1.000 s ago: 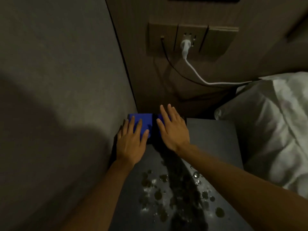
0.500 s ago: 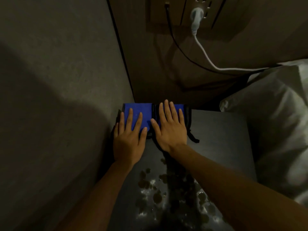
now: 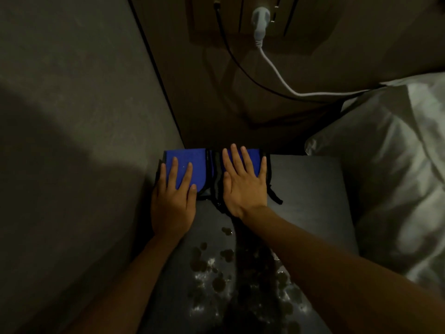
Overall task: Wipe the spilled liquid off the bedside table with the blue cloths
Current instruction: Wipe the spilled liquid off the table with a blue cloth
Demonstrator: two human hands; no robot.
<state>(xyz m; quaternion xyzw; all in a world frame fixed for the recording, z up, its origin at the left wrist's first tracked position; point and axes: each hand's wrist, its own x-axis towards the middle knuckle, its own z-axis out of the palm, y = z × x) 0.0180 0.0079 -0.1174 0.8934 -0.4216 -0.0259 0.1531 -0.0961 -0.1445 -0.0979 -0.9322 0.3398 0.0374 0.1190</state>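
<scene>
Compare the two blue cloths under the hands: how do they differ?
The left cloth lies against the wall and shows much blue beyond the left hand. The right cloth is mostly covered by the right hand, and a dark strap trails from its corner. Both lie flat at the back edge of the bedside table.

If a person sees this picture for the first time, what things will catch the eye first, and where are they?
The two bright blue cloths stand out most, lying side by side at the far edge of the bedside table, with the left hand and right hand flat on them. Nearer the camera, the spilled liquid glistens in droplets. Above, a white plug sits in the wall socket.
</scene>
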